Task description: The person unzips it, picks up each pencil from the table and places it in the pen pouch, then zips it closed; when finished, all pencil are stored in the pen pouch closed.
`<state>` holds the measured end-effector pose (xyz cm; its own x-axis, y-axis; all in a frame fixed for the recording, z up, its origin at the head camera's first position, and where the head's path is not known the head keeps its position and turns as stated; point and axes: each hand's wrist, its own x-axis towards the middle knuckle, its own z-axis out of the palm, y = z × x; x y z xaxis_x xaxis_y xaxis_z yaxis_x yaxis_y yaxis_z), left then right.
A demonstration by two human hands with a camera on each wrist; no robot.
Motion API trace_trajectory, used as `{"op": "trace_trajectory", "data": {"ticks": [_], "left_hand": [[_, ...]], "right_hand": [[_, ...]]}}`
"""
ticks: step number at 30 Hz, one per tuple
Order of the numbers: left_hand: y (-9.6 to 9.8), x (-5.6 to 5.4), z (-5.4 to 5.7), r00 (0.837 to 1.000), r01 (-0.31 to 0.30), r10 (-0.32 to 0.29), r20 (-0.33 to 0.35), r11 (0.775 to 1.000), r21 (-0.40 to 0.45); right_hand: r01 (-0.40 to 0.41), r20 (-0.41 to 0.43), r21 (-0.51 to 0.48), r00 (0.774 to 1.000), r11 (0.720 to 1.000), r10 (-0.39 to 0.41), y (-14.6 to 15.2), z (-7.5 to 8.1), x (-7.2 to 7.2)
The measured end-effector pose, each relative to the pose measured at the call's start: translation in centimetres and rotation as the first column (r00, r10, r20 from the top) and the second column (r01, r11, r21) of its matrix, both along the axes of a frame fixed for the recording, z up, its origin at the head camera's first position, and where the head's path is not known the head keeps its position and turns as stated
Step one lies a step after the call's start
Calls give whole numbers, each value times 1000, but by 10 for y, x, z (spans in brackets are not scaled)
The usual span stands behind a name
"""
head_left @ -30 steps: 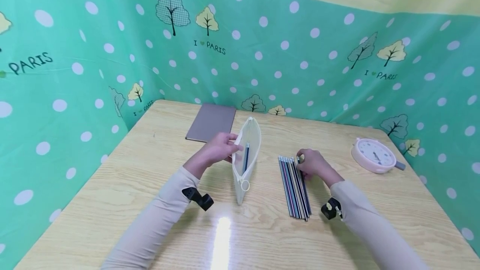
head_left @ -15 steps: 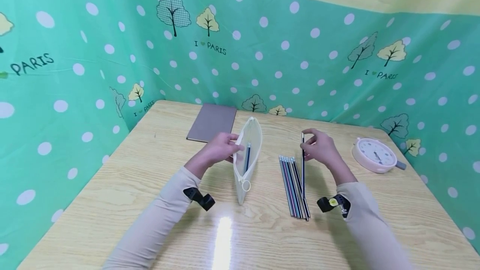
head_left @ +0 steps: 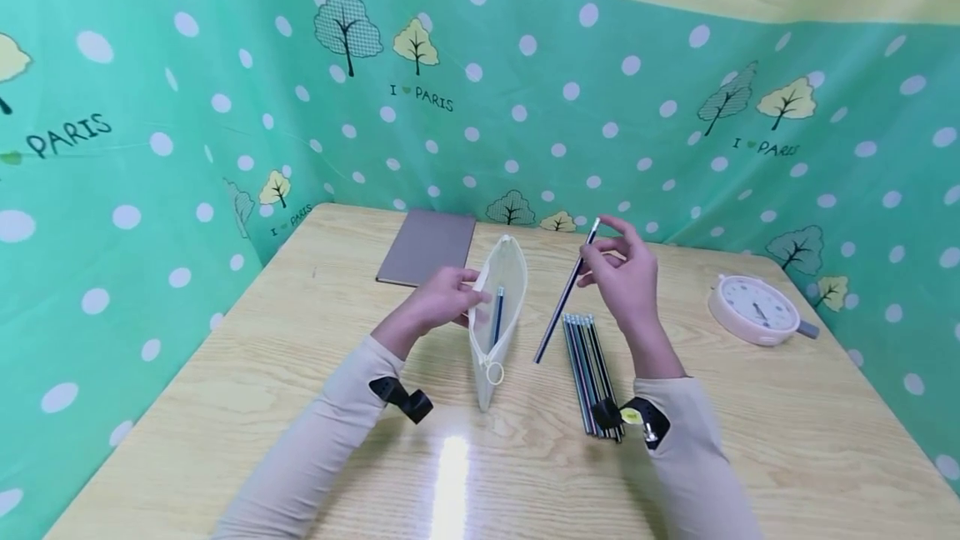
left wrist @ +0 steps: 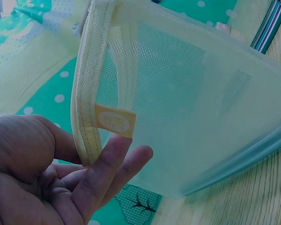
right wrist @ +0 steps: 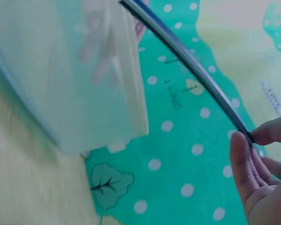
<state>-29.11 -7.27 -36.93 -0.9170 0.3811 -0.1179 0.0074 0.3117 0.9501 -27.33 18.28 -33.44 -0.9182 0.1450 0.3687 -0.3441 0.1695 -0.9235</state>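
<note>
Pinching dark pencil (head_left: 563, 305) near its top, right hand (head_left: 626, 273) holds it tilted above table (head_left: 540, 473), lower end near mesh pouch (head_left: 513, 298). Left hand (head_left: 447, 296) grips gaping pouch at side, blue pencil (head_left: 498, 315) inside. Pencil row (head_left: 587, 361) lies farther right.

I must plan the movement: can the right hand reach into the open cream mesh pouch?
Probably yes: the right hand, holding a slim dark pencil, is near the pouch, which gapes open; the left hand holds its opposite side, and nothing visible stands between.
</note>
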Motion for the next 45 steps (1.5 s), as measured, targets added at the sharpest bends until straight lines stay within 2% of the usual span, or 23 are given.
{"op": "trace_trajectory", "data": {"ticks": [6, 13, 26, 29, 33, 38, 45], "left_hand": [[2, -1, -3, 1000, 8, -8, -3, 1000, 0], [1, -1, -1, 1000, 3, -3, -6, 1000, -7], [2, -1, 1, 1000, -4, 4, -1, 1000, -25], [3, -1, 2, 1000, -1, 1, 1, 1000, -20], [3, -3, 1, 1000, 2, -2, 8, 1000, -12], [3, -4, 0, 1000, -2, 2, 18, 1000, -5], [4, -4, 0, 1000, -10, 9, 23, 1000, 8]], "right_hand": [[39, -91, -79, 995, 996, -46, -7, 1, 1], [12, -162, -189, 986, 982, -43, -12, -1, -1], [-14, -201, -210, 979, 978, -29, -27, -5, 3], [-34, -199, -179, 980, 983, -2, -31, -7, 3], [-105, -173, -73, 981, 992, 91, -35, -9, 3], [-197, -128, 69, 971, 978, 204, -38, -12, 4], [-215, -67, 200, 970, 956, 233, -42, -19, 3]]}}
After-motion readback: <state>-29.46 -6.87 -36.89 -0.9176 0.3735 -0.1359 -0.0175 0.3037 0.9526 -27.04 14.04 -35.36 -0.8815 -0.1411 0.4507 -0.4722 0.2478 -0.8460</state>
